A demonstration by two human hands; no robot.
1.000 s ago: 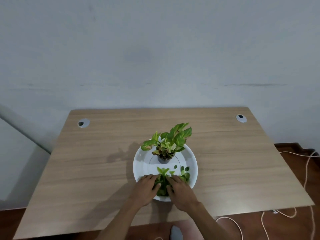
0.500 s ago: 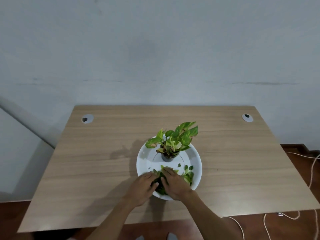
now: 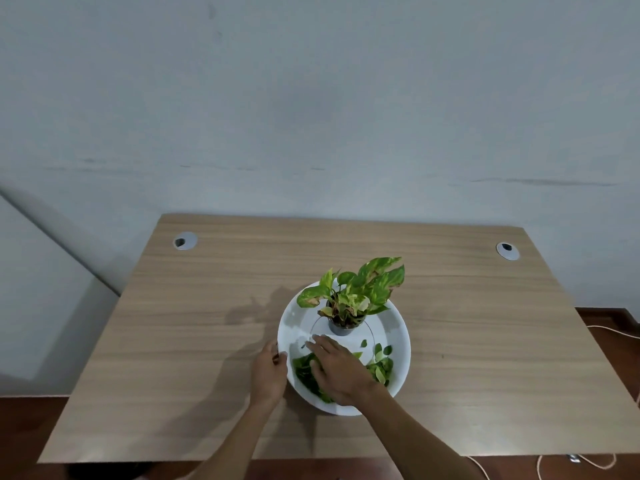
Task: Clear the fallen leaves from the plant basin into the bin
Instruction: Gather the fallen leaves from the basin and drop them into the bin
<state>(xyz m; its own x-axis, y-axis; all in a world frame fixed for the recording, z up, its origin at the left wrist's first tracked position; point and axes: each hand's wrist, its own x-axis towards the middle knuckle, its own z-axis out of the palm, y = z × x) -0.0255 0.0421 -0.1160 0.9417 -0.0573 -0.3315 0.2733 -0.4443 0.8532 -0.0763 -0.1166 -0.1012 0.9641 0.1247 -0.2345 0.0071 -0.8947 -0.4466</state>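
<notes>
Here, low in the centre of the frame, a white basin (image 3: 398, 327) sits on a wooden worktop (image 3: 207, 323), and both hands are at its near side. The left hand (image 3: 268, 374) is outside the basin, against its left rim, fingers curled with the tips touching the rim edge — it holds nothing that shows, and how firmly it presses the rim cannot be told. The right hand (image 3: 341, 370) lies palm down inside the basin, fingers spread and reaching toward the upper left, flat over a heap of fallen leaves (image 3: 306, 375); whether any leaf is pinched beneath it cannot be told, since the palm hides them. The heap is dark green and gathered along the basin's lower left floor, showing on the left side of the hand and under the wrist. More loose leaves (image 3: 381, 367) lie to the right of the hand, a few small ones scattered and some paler ones bunched by the right wall. Just above the hands, in the basin's middle, stands a small dark pot (image 3: 341, 329) with a plant (image 3: 360, 289) of green and yellow leaves, upright — its shadow falls leftward on the worktop. Two round grommets (image 3: 185, 241) mark the worktop's far corners, upper left and upper right. A cord (image 3: 588, 464) trails on the floor at lower right.
</notes>
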